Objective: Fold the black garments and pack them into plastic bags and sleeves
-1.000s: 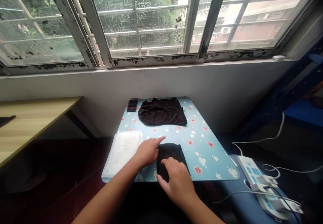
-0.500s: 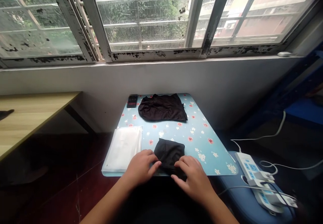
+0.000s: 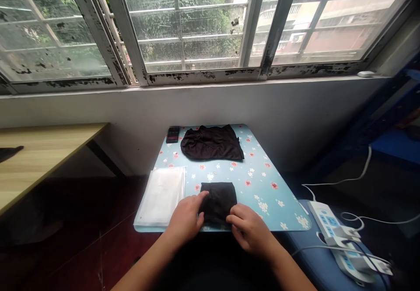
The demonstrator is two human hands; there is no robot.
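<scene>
A black cloth folded into a rough square [image 3: 218,203] lies near the front edge of the flowered light-blue table [image 3: 262,181]. My left hand [image 3: 187,215] is at its left side, index finger stretched onto the cloth and thumb apart from it. At the lower right corner, my right hand [image 3: 249,227] has its fingers bent together and pinches the cloth's edge. Farther back lies a larger dark cloth [image 3: 212,143], spread out and wrinkled. A stack of clear plastic bags [image 3: 162,197] sits left of my left hand.
A small dark blurred item [image 3: 173,134] is at the table's back left corner. To the left stands a wooden table [image 3: 49,151]. Power strips [image 3: 331,227] with cables rest on a blue stool [image 3: 305,251] at the right. Behind are a wall and windows.
The folded cloth has turned straighter and looks squarer. My left index finger has stretched out onto it, and my right hand has closed more at its corner. The view has shifted slightly.
</scene>
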